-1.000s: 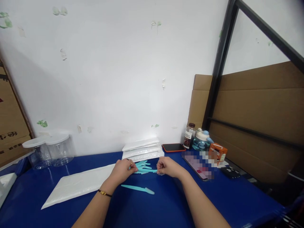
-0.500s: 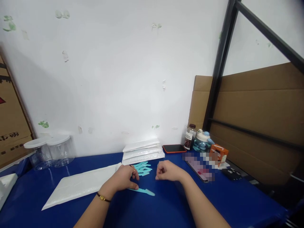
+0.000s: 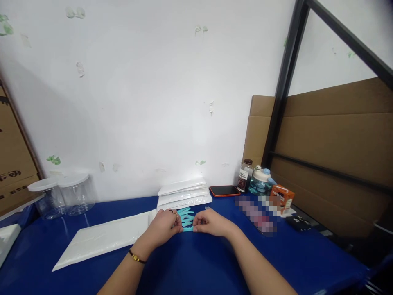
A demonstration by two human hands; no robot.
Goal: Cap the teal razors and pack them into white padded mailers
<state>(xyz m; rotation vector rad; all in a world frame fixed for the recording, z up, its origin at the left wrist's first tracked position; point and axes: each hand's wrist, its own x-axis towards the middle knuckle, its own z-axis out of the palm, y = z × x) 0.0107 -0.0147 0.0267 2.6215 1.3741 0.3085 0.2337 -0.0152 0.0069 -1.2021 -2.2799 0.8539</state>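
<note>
A slim teal eyebrow razor (image 3: 188, 229) lies level between my two hands, its ends hidden by my fingers. My left hand (image 3: 167, 224) is closed in a pinch at its left end. At the right end, the thumb and fingers of my right hand (image 3: 210, 222) pinch it too. Just behind it, several more teal razors (image 3: 186, 215) lie in a loose row on the blue table, partly covered by my hands. To the left, a long white padded mailer (image 3: 104, 235) lies flat, its right end behind my left hand.
A stack of white mailers (image 3: 184, 193) lies by the wall, beside an orange-edged phone (image 3: 224, 191). On the right stand a brown-capped bottle (image 3: 245, 176), a blue jug (image 3: 260, 182) and an orange box (image 3: 281, 198). Two clear lidded jars (image 3: 76, 196) stand at left.
My left hand has carried the razor away from me, up to the front of the row. My right hand has moved slightly left and now pinches its other end.
</note>
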